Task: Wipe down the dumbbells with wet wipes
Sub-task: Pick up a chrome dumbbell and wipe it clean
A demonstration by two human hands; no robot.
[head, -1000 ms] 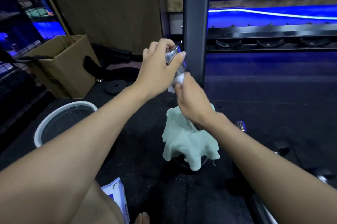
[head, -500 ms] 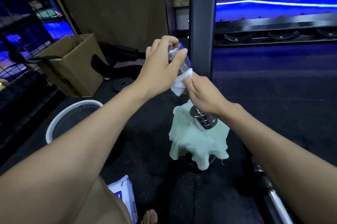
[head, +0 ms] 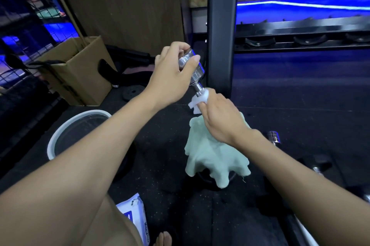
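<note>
Bucket (head: 60,137) left of cloth (head: 216,155) — box (head: 80,71) behind, perhaps touching.

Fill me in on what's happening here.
A person is cleaning a chrome dumbbell. The left hand grips its upper head, holding it tilted above the floor, while the right hand holds a white wet wipe around the handle. A pale green cloth lies draped below.

left hand (head: 170,77) grips dumbbell (head: 192,67) | right hand (head: 220,119) holds wipe (head: 198,101)
</note>
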